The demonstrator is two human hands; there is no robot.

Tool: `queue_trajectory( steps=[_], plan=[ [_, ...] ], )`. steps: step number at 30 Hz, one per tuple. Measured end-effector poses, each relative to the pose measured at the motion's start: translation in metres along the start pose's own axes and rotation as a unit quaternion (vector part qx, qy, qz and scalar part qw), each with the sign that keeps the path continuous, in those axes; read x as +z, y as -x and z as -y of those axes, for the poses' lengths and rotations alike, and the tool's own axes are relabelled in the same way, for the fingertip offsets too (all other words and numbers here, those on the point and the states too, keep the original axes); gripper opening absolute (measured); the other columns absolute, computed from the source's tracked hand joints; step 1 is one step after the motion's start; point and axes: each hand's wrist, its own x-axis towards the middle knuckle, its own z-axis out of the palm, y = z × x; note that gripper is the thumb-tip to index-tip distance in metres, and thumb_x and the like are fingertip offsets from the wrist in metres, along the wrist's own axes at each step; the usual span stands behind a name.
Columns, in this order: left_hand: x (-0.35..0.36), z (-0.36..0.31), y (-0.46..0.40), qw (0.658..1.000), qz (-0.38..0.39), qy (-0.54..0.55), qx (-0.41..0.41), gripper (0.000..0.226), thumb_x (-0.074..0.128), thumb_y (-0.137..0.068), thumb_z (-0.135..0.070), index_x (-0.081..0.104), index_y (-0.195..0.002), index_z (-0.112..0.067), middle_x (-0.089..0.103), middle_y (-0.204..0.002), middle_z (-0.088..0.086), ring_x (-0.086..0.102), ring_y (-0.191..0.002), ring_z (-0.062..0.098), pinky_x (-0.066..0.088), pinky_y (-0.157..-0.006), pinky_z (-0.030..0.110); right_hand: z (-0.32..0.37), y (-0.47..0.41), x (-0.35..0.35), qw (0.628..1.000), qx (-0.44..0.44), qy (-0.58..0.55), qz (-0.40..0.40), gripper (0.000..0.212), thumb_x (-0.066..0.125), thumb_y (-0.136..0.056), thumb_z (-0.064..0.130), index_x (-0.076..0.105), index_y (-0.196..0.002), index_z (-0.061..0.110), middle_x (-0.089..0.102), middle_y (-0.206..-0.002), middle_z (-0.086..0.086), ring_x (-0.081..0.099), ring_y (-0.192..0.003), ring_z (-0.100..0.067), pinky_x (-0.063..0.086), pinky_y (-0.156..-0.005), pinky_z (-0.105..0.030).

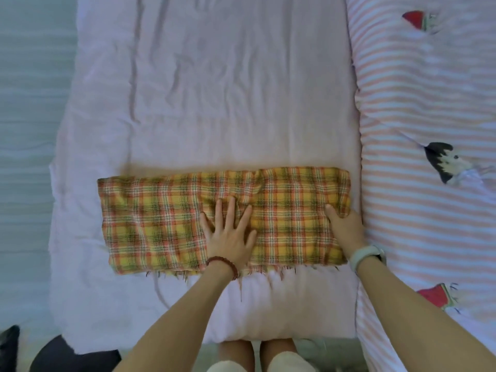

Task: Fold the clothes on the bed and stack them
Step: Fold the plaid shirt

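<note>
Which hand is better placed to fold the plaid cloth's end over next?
Probably the right hand: it grips the cloth's right end, thumb on top. The left hand lies flat near the middle, placed to pin it.

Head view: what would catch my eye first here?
The plaid cloth, folded into a long strip, lies across the pale pink bedding. The left hand presses flat on its middle, while the right hand grips its right end. Beside it on the right lies a striped quilt with cartoon prints.
</note>
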Motion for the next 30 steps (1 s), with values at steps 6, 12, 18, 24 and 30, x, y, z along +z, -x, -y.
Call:
queue_trajectory(
  steps=[6,12,18,24,30],
  plan=[
    [-0.012,0.001,-0.006,0.999,0.037,0.003,0.007,0.059,0.019,-0.092,-0.060,-0.001,-0.146,-0.043,-0.017,-0.156,-0.001,-0.020,-0.142,0.027,-0.016,-0.107,0.059,0.008,0.017,-0.021,0.996,-0.060,-0.030,0.059,0.033,0.061,-0.089,0.023,0.053,-0.120,0.021,0.058,-0.103,0.005,0.055,-0.088,-0.012,0.042,-0.076,-0.024],
    [-0.063,0.026,0.023,0.879,-0.059,0.471,-0.044,0.047,0.050,-0.095,-0.028,0.038,-0.140,-0.024,0.043,-0.139,0.006,0.045,-0.122,0.020,0.041,-0.099,0.031,0.070,0.084,-0.020,0.973,-0.191,-0.045,0.119,0.017,0.065,-0.085,0.029,0.054,-0.092,0.040,0.063,-0.089,0.024,0.061,-0.084,0.007,0.047,-0.063,-0.007],
    [-0.093,0.116,0.078,0.601,-0.026,0.773,-0.200,0.025,0.042,-0.097,-0.029,0.058,-0.114,-0.019,0.068,-0.103,0.002,0.065,-0.091,0.019,0.051,-0.078,0.033,0.126,0.163,0.077,0.936,-0.299,0.014,0.188,0.024,0.061,-0.087,0.022,0.058,-0.111,0.024,0.062,-0.092,0.013,0.059,-0.085,-0.004,0.045,-0.072,-0.011],
    [-0.071,0.213,0.112,0.484,-0.017,0.830,-0.279,0.042,0.032,-0.096,-0.049,0.057,-0.113,-0.019,0.065,-0.105,0.002,0.062,-0.093,0.021,0.051,-0.076,0.036,0.155,0.213,0.202,0.905,-0.259,0.089,0.324,0.040,0.050,-0.094,0.018,0.046,-0.134,0.012,0.057,-0.121,-0.013,0.055,-0.108,-0.035,0.047,-0.093,-0.043],
    [-0.052,0.233,0.093,0.598,-0.086,0.723,-0.334,0.031,0.047,-0.095,-0.035,0.051,-0.118,-0.015,0.055,-0.118,0.008,0.056,-0.100,0.021,0.045,-0.088,0.038,0.143,0.227,0.221,0.886,-0.341,0.068,0.305,0.035,0.042,-0.097,0.008,0.052,-0.130,0.010,0.056,-0.129,-0.006,0.054,-0.103,-0.002,0.043,-0.097,-0.028]
  ],
)
